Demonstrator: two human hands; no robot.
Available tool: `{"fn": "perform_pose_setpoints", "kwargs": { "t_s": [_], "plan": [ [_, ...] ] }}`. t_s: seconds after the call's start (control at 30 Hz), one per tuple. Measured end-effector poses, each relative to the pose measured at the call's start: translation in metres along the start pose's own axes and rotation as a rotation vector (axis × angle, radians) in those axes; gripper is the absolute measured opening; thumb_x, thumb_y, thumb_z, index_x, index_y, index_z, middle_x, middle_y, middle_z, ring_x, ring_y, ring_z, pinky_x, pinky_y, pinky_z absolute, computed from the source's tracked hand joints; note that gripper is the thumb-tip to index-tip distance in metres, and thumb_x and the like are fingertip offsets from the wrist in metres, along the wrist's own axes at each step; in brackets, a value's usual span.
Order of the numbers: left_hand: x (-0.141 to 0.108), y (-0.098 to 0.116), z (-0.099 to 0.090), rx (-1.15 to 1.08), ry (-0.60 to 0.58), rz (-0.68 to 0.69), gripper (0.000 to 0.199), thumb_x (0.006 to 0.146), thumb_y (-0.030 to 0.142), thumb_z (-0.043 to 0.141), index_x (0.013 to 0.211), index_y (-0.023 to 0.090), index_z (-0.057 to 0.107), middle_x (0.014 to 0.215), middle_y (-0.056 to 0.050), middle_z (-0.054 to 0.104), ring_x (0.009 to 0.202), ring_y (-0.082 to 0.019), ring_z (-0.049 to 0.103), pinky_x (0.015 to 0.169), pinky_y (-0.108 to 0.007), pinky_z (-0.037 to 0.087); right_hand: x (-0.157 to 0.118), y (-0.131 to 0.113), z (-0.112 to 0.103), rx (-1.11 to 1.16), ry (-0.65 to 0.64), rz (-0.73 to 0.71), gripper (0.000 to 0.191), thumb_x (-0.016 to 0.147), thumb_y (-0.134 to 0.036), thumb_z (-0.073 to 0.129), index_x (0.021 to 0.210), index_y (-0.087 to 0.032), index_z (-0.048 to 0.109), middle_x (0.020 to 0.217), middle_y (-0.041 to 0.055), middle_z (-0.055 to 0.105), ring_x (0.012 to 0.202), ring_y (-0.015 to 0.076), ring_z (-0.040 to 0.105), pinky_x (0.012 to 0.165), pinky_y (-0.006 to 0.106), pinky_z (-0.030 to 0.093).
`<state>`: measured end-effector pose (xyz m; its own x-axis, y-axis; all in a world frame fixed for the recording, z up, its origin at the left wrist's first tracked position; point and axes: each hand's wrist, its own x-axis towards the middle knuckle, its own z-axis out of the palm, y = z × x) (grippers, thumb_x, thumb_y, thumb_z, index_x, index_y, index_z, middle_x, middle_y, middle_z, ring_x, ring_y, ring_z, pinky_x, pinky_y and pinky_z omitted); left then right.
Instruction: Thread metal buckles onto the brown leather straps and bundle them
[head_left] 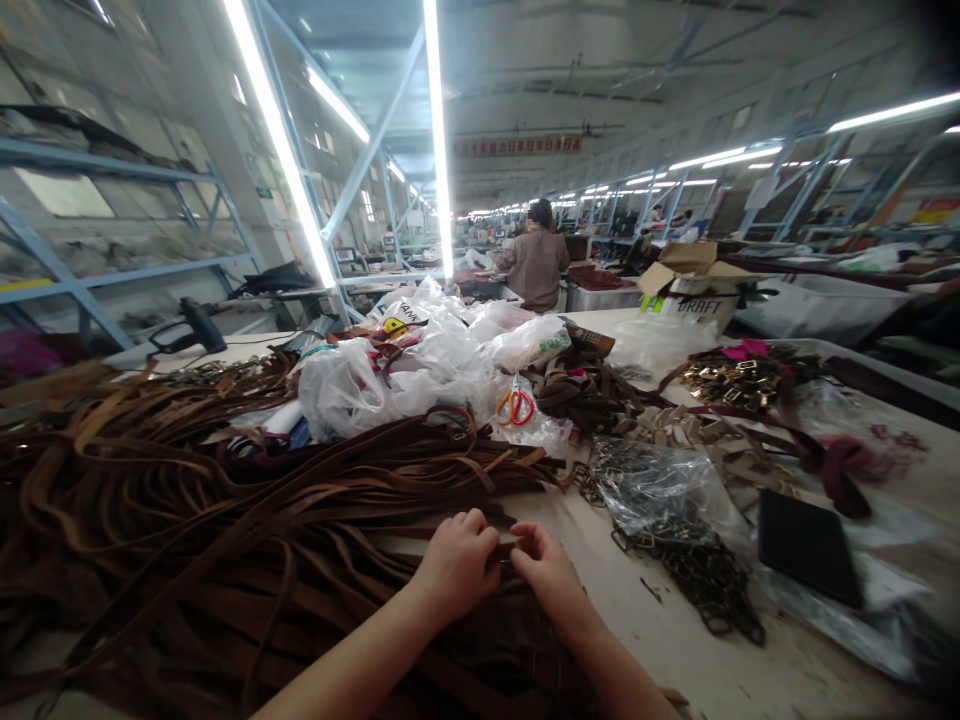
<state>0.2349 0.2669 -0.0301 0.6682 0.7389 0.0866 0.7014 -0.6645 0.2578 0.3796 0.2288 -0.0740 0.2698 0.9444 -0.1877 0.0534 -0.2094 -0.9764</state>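
- so the left hand (459, 562) is curling its fingers in narrow, at the near middle, over the long brown leather-like straps (315, 510); can't tell if it's gripping one
- the right hand (546, 572) is bending its fingers just beside it, thumb close to the fingertips, and its grip is hiding too much to tell
- the straps are sprawling from the left to the near middle, running under both hands
- red-and-yellow-handled scissors (515, 407) are lying farther off, by crumpled clear-white plastic bags (442, 350)
- dark metal buckles (705, 570) are piling up on the right, with a flat black rectangular object (808, 545) sitting beyond them at far right
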Motion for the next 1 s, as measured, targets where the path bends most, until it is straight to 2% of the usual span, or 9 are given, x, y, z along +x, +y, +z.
{"fn": "perform_pose_setpoints", "kwargs": {
  "t_s": [0.13,0.27,0.37,0.47,0.53,0.63,0.7,0.87,1.0],
  "plan": [
    [0.001,0.005,0.005,0.036,-0.018,0.027,0.012,0.071,0.026,0.054,0.081,0.021,0.058,0.091,-0.004,0.055,0.089,-0.022,0.049,0.078,-0.033,0.037,-0.003,0.012,-0.017,-0.117,0.074,0.046,0.028,0.062,-0.023,0.047,0.09,-0.019,0.048,0.068,-0.0018,0.051,0.059,0.0134,0.051,0.055,0.025,0.042],
    [-0.003,-0.022,0.007,-0.02,-0.103,-0.033,0.035,0.076,0.038,0.051,0.107,0.023,0.052,0.102,-0.004,0.058,0.096,-0.022,0.049,0.085,-0.034,0.035,-0.004,0.022,-0.034,-0.228,0.087,0.047,0.022,0.061,-0.021,0.046,0.083,-0.018,0.051,0.067,0.0003,0.055,0.063,0.0162,0.054,0.06,0.027,0.043],
    [-0.01,-0.054,0.01,0.06,-0.209,-0.197,0.028,0.084,0.039,0.039,0.093,0.021,0.059,0.092,-0.006,0.061,0.09,-0.023,0.053,0.08,-0.034,0.037,-0.003,0.019,-0.042,-0.36,0.084,0.013,0.016,0.062,-0.021,0.049,0.077,-0.019,0.055,0.069,0.0024,0.058,0.069,0.0192,0.055,0.07,0.032,0.042],
    [-0.018,-0.072,0.014,0.083,-0.258,-0.252,0.031,0.086,0.031,0.032,0.08,0.02,0.061,0.085,-0.006,0.061,0.081,-0.02,0.056,0.071,-0.029,0.039,0.0,0.005,-0.036,-0.629,0.085,-0.219,0.027,0.071,-0.024,0.046,0.094,-0.019,0.058,0.088,0.0073,0.06,0.084,0.0213,0.054,0.08,0.034,0.039],
    [-0.02,-0.075,0.015,0.079,-0.272,-0.245,0.03,0.086,0.029,0.033,0.081,0.021,0.061,0.085,-0.004,0.062,0.08,-0.019,0.057,0.069,-0.026,0.04,0.003,-0.006,-0.025,-0.759,-0.037,-0.396,0.034,0.076,-0.024,0.042,0.106,-0.02,0.057,0.105,0.0086,0.058,0.096,0.0208,0.052,0.085,0.032,0.037],
    [-0.022,-0.076,0.014,0.079,-0.294,-0.235,0.027,0.084,0.028,0.037,0.074,0.022,0.061,0.079,-0.002,0.063,0.075,-0.017,0.059,0.065,-0.024,0.04,0.005,-0.015,-0.008,-0.829,-0.314,-0.422,0.03,0.079,-0.027,0.042,0.1,-0.024,0.063,0.102,0.0055,0.061,0.093,0.0186,0.055,0.082,0.027,0.037],
    [-0.022,-0.079,0.011,0.107,-0.271,-0.27,0.026,0.084,0.026,0.037,0.077,0.02,0.061,0.081,-0.004,0.063,0.076,-0.017,0.059,0.066,-0.024,0.041,0.003,-0.014,-0.002,-0.85,-0.389,-0.37,0.029,0.08,-0.028,0.041,0.093,-0.025,0.066,0.093,0.0045,0.064,0.087,0.0173,0.057,0.078,0.025,0.038],
    [-0.018,-0.088,0.015,0.227,-0.145,-0.374,0.032,0.083,0.009,0.031,0.105,0.015,0.054,0.102,-0.012,0.057,0.099,-0.021,0.052,0.081,-0.03,0.039,-0.004,-0.006,-0.001,-0.817,-0.378,-0.35,0.029,0.081,-0.028,0.04,0.094,-0.023,0.065,0.093,0.0045,0.063,0.086,0.0159,0.057,0.077,0.023,0.038],
    [-0.01,-0.086,0.024,0.298,-0.088,-0.393,0.033,0.082,0.005,0.03,0.102,0.014,0.055,0.101,-0.013,0.055,0.099,-0.023,0.05,0.083,-0.035,0.038,-0.004,-0.002,0.0,-0.831,-0.348,-0.363,0.028,0.081,-0.028,0.04,0.092,-0.023,0.065,0.091,0.0043,0.062,0.086,0.0165,0.056,0.077,0.024,0.038]
  ]
}}
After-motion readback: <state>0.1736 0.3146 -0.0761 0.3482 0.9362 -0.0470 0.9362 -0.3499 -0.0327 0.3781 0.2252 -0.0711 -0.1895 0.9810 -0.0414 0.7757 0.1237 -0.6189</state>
